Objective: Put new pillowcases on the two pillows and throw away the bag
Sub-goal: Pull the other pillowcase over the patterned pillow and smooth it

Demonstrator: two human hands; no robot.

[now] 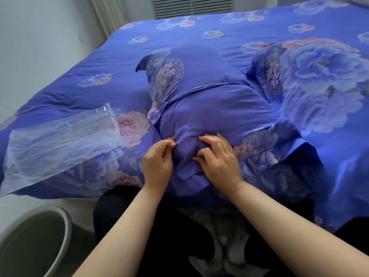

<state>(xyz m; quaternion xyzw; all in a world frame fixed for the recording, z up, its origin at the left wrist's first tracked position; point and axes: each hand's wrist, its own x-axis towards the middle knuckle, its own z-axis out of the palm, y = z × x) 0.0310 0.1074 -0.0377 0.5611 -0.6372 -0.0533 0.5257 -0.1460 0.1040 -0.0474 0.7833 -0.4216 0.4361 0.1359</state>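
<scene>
I stand at the near edge of a bed (83, 80) covered in a blue floral sheet. Right in front of me lies a pillow (201, 96) in a blue pillowcase (215, 114), its open end turned toward me and reaching the bed's edge. My left hand (157, 158) pinches a fold of the pillowcase fabric between thumb and fingertips at that open end. My right hand (219, 158) sits just beside it, fingers curled into the same bunched cloth, gripping it. Loose flaps of the pillowcase spread out to my right and hang a little over the edge.

A second pillow (311, 80), already in a matching floral case, lies further back on my right, touching the first one's corner. A clear plastic bag (58, 142) lies flat on the bed to my left, well apart from my hands, one end near the bed's edge. Below it, on the floor at my left, stands a grey bin (34, 242), its mouth open upward. Beyond the pillows the sheet runs back to the wall.
</scene>
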